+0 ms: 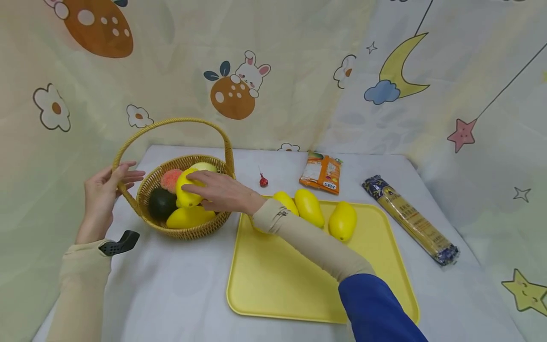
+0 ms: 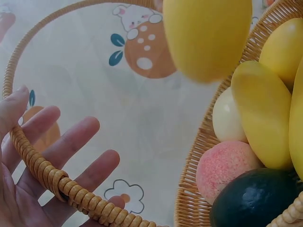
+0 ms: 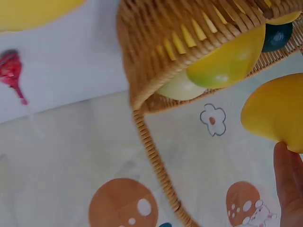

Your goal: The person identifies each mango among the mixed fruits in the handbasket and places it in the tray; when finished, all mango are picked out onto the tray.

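A yellow mango (image 1: 188, 190) is in my right hand (image 1: 226, 192), over the wicker basket (image 1: 196, 232); it hangs above the fruit in the left wrist view (image 2: 208, 38). My left hand (image 1: 100, 194) touches the left side of the basket's tall handle (image 1: 171, 121), which crosses the palm while the fingers stay spread. Inside the basket lie a pink, rough-skinned peach (image 2: 227, 168), a dark green avocado (image 1: 161, 204), a pale round fruit (image 2: 226, 115) and several mangoes (image 2: 262, 113).
Right of the basket lies a yellow tray (image 1: 290, 280) with mangoes (image 1: 343, 221) along its far edge. Beyond it are a red-wrapped lollipop (image 1: 263, 180) and an orange snack bag (image 1: 321, 173). A long noodle packet (image 1: 410, 218) lies at the right. Printed cloth hangs behind.
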Action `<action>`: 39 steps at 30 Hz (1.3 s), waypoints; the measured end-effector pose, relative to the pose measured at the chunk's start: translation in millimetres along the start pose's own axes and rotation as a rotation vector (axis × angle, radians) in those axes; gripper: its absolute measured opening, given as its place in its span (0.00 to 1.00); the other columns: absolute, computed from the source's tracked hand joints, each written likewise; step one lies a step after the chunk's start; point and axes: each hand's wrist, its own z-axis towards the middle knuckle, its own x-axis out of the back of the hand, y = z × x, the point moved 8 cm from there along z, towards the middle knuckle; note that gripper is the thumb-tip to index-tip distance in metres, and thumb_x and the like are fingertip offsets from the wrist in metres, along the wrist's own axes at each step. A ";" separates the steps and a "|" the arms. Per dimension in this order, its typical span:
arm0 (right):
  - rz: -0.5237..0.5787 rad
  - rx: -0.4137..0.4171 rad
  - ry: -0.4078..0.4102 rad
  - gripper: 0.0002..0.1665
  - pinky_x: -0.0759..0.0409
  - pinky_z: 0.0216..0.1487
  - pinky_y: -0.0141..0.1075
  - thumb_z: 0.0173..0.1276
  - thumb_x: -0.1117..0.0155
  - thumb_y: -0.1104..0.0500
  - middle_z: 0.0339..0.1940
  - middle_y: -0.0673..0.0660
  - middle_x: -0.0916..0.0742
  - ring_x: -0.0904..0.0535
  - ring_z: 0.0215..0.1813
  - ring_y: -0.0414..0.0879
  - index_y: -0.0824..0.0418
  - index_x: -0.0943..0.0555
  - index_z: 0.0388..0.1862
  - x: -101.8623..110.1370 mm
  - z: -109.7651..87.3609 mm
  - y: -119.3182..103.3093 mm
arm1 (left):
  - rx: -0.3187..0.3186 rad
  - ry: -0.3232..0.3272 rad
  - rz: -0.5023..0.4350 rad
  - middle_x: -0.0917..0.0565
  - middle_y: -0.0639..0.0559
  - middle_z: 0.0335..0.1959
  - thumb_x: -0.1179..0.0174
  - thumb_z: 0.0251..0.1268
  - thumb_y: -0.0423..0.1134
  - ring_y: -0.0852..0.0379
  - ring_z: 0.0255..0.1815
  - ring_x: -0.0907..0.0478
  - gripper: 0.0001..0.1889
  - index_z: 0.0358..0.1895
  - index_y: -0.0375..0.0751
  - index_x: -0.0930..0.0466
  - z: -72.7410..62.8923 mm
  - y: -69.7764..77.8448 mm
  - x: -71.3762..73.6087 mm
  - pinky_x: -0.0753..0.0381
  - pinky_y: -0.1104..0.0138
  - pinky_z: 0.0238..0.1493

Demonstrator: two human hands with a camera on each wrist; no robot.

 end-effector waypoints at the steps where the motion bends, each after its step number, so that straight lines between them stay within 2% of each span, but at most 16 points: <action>1: 0.004 0.005 0.033 0.25 0.25 0.60 0.33 0.68 0.42 0.57 0.66 0.58 0.27 0.30 0.65 0.50 0.54 0.29 0.64 4.4 -8.5 0.9 | -0.005 -0.002 -0.007 0.12 0.63 0.33 0.42 0.65 0.52 0.67 0.38 0.16 0.24 0.57 0.39 0.22 0.1 0.4 -0.5 0.23 0.81 0.41; 4: -0.018 0.031 0.159 0.23 0.21 0.55 0.34 0.66 0.39 0.58 0.63 0.59 0.24 0.27 0.64 0.50 0.56 0.26 0.60 18.0 -32.3 1.5 | -0.020 -0.008 -0.030 0.12 0.62 0.33 0.41 0.66 0.50 0.66 0.37 0.16 0.23 0.57 0.38 0.22 0.4 1.7 -1.2 0.22 0.81 0.40; 7: -0.045 0.055 0.251 0.22 0.22 0.57 0.35 0.63 0.38 0.59 0.60 0.60 0.22 0.25 0.61 0.51 0.57 0.25 0.57 25.9 -53.6 1.2 | -0.023 -0.012 -0.048 0.12 0.62 0.33 0.41 0.66 0.50 0.66 0.37 0.16 0.23 0.57 0.38 0.22 0.6 1.9 -1.2 0.22 0.81 0.40; 11: -0.015 0.068 0.297 0.23 0.25 0.61 0.39 0.61 0.35 0.60 0.59 0.61 0.22 0.25 0.60 0.53 0.58 0.26 0.57 29.3 -80.8 -0.8 | -0.017 -0.009 -0.054 0.12 0.62 0.33 0.41 0.66 0.50 0.66 0.37 0.16 0.22 0.56 0.40 0.21 0.0 0.9 -1.2 0.22 0.81 0.40; 15: 0.015 0.059 0.336 0.26 0.22 0.56 0.40 0.59 0.31 0.60 0.58 0.62 0.22 0.24 0.59 0.54 0.58 0.26 0.57 31.9 -105.5 -5.0 | -0.017 -0.002 -0.055 0.12 0.62 0.33 0.41 0.65 0.50 0.66 0.37 0.16 0.21 0.55 0.41 0.20 0.1 0.0 0.2 0.22 0.81 0.39; 17: 0.024 0.055 0.347 0.27 0.22 0.57 0.41 0.58 0.30 0.60 0.58 0.62 0.22 0.24 0.59 0.54 0.58 0.26 0.57 32.2 -115.9 -8.3 | -0.016 0.002 -0.059 0.12 0.62 0.33 0.40 0.65 0.50 0.66 0.37 0.16 0.21 0.55 0.41 0.20 0.1 -0.3 0.9 0.22 0.81 0.39; 25: 0.033 0.056 0.334 0.27 0.22 0.58 0.39 0.55 0.28 0.60 0.57 0.61 0.20 0.22 0.59 0.53 0.58 0.23 0.55 25.1 -150.7 -31.6 | -0.011 -0.003 -0.076 0.12 0.62 0.33 0.40 0.65 0.49 0.66 0.37 0.15 0.21 0.55 0.41 0.20 -0.1 0.5 -0.3 0.22 0.81 0.40; 34: 0.048 0.058 0.272 0.26 0.24 0.60 0.37 0.56 0.29 0.58 0.57 0.59 0.20 0.23 0.60 0.50 0.55 0.22 0.55 7.2 -170.9 -57.9 | 0.008 0.001 -0.086 0.12 0.62 0.33 0.40 0.65 0.50 0.66 0.37 0.15 0.22 0.56 0.40 0.21 0.8 -1.8 -0.2 0.22 0.81 0.40; 39: 0.027 0.067 0.208 0.25 0.26 0.62 0.37 0.59 0.31 0.57 0.59 0.59 0.20 0.24 0.61 0.50 0.53 0.23 0.57 -8.0 -181.4 -70.7 | 0.011 0.006 -0.085 0.12 0.62 0.33 0.40 0.65 0.50 0.67 0.37 0.16 0.22 0.56 0.40 0.21 0.7 -1.8 -0.5 0.23 0.81 0.40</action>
